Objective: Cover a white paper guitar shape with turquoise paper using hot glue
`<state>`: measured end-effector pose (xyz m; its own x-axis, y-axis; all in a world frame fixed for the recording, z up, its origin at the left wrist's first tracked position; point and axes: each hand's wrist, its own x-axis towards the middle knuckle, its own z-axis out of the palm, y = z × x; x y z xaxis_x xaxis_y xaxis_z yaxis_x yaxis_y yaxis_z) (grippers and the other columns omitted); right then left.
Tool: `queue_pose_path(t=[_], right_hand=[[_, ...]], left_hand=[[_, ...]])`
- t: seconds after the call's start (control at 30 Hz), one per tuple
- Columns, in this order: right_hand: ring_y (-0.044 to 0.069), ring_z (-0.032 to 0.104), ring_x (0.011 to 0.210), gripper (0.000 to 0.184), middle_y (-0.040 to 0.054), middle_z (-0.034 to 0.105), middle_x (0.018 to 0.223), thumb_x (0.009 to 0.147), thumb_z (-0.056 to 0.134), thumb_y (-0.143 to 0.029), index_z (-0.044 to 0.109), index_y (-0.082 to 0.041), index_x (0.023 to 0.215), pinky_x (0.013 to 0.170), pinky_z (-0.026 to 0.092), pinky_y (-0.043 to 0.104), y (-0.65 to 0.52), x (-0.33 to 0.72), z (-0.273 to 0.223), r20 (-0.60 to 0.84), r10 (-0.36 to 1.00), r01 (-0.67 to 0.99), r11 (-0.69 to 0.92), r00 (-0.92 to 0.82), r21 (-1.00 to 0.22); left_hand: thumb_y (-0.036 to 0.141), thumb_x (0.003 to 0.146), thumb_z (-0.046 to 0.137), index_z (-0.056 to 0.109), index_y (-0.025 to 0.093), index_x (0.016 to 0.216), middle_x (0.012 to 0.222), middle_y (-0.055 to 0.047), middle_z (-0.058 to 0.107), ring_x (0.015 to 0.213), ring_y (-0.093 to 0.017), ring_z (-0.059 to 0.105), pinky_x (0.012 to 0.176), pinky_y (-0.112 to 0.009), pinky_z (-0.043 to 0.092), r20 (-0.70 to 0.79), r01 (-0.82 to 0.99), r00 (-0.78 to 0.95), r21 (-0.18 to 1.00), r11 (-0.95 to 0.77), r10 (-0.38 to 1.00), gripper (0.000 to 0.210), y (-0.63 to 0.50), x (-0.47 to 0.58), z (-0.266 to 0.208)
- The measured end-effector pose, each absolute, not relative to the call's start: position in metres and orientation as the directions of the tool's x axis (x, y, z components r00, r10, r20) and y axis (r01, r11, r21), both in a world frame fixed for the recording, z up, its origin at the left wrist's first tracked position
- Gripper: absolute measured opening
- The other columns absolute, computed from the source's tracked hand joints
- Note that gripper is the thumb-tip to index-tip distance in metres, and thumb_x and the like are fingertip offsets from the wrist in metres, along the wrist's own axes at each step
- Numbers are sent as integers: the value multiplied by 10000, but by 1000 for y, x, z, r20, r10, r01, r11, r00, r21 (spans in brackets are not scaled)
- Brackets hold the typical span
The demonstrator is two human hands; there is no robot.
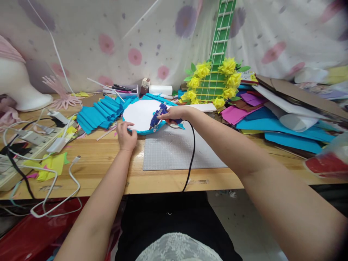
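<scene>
Item: one white panel (138,110), rounded, lying flat near the centre of the frame, its edge trimmed in blue crepe paper (145,132); partly over a grey gridded cutting mat (206,152), all on a wooden desk (95,161).

Tool: one blue glue gun (162,110), held in the right hand (174,115), fingers wrapped around the handle; nozzle pointing down and to the left, at the panel's lower edge. Black cord (194,148) running from the gun across the mat and over the front edge of the desk.

Left hand (127,136): at the panel's lower left edge, fingers curled and touching the trim; whether it pinches the edge or only steadies it, cannot tell.

Left of centre: pleated blue crepe paper (100,113), bunched, just beside the panel.

Top centre: pen tray (133,90) with dark pens; small brown box (145,85); white roll (161,90), lying on its side.

Upper right of centre: green fretted neck (221,40), strung in white, standing upright with a slight lean; yellow paper flowers (202,69) around its base.

Right: coloured sheets (288,125), in an untidy stack.

Left: white mannequin head (27,88), partly out of frame; power strip (12,177) with plugs and tangled white cables (56,174).
</scene>
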<state>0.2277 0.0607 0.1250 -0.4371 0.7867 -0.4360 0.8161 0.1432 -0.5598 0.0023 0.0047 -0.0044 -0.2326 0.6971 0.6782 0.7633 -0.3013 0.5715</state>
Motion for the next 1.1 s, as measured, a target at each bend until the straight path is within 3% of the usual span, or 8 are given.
queue_pose_path(t=[0.53, 1.1], right_hand=[[88, 450, 505, 469, 9, 503, 540, 819, 532, -584, 552, -159, 622, 496, 374, 231, 64, 237, 144, -438, 811, 905, 246, -388, -346], [114, 484, 527, 445, 21, 534, 549, 793, 566, -590, 580, -161, 677, 504, 347, 258, 61, 235, 157, -418, 851, 944, 240, -317, -225]], left_hand=[[63, 631, 513, 502, 225, 780, 897, -75, 517, 985, -249, 492, 944, -408, 377, 672, 762, -237, 577, -295, 702, 220, 5, 3, -4], [66, 630, 513, 504, 227, 779, 898, -79, 513, 979, -251, 492, 933, -407, 385, 674, 762, -249, 580, -289, 695, 220, 5, 3, -4]])
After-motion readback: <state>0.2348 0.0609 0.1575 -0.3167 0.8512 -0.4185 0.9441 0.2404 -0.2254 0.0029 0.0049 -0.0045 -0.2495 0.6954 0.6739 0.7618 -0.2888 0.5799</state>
